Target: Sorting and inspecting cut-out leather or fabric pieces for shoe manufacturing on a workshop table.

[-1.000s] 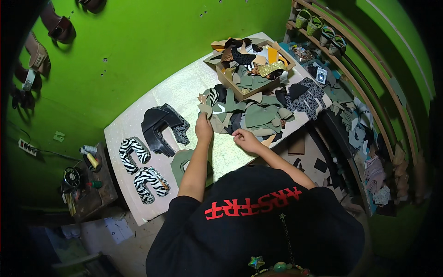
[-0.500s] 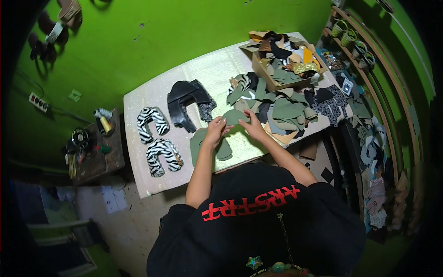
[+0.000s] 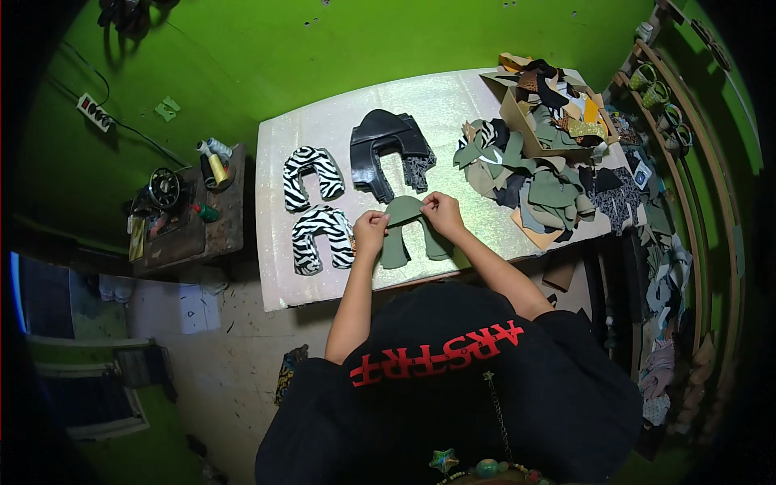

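Both of my hands pinch the lower corners of a half-round piece of olive-green material (image 3: 405, 209). My left hand (image 3: 371, 232) grips its left corner, and at the right corner is my right hand (image 3: 442, 213). A larger green cut piece (image 3: 394, 250) lies on the table just below, with two legs spreading toward me. The half-round covers its top, so I cannot tell whether the legs join there. Just beyond my hands sits a stack of black U-shaped pieces (image 3: 385, 133). Left of my left hand lie zebra-striped U-shaped pieces (image 3: 313, 179).
Green and patterned scraps (image 3: 550, 196) pile up at the table's right, before a cardboard box (image 3: 524, 123) stuffed with offcuts. A small wooden stand (image 3: 225, 217) at the left holds thread spools (image 3: 217, 168) and a black handwheel (image 3: 164, 187). Wooden racks (image 3: 693, 186) line the right wall.
My view has shifted, so the table appears farther right and higher. Both hands have brought the half-round left and toward me, over the top of the legged green piece.
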Motion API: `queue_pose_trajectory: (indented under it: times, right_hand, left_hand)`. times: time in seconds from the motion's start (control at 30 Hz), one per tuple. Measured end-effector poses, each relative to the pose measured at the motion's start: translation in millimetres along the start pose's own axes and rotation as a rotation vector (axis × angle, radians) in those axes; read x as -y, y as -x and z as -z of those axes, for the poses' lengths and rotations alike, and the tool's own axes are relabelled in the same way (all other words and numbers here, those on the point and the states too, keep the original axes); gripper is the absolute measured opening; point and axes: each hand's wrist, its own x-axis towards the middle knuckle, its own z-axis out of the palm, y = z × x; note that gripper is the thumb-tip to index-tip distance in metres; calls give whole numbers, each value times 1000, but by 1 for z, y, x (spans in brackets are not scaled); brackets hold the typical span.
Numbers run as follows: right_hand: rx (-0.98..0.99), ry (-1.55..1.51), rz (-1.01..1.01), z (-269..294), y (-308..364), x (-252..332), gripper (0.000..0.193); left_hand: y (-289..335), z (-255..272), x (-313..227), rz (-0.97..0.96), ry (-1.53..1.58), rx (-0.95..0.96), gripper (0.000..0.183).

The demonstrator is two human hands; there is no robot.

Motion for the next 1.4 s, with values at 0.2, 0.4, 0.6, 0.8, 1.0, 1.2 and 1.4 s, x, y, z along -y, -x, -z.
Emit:
queue_pose_trajectory:
  times: [0.2,0.4,0.6,0.8,1.0,1.2,1.4]
  right_hand:
    - [-81,74,-36,-13,8,2,12]
    - [-165,189,127,-21,8,-10,13]
    - [-255,213,143,-22,7,-14,30]
    - [-185,202,88,-18,3,-21,32]
    - [-18,37,10,9,5,-28,29]
    - [-54,-157,160,69,23,-27,18]
    - [-535,81,159,167,22,-60,16]
  left_hand:
    - [-4,0,8,-66,-114,23,15]
    - [-4,-6,10,-236,-286,-53,12]
    - [3,-15,8,-371,-401,-176,11]
    - [16,-28,-10,-312,-571,-179,6]
    - [15,-46,-24,-356,-509,-277,15]
    - [14,-96,-71,-540,-465,-418,15]
    - [2,-172,-78,-644,-289,4,12]
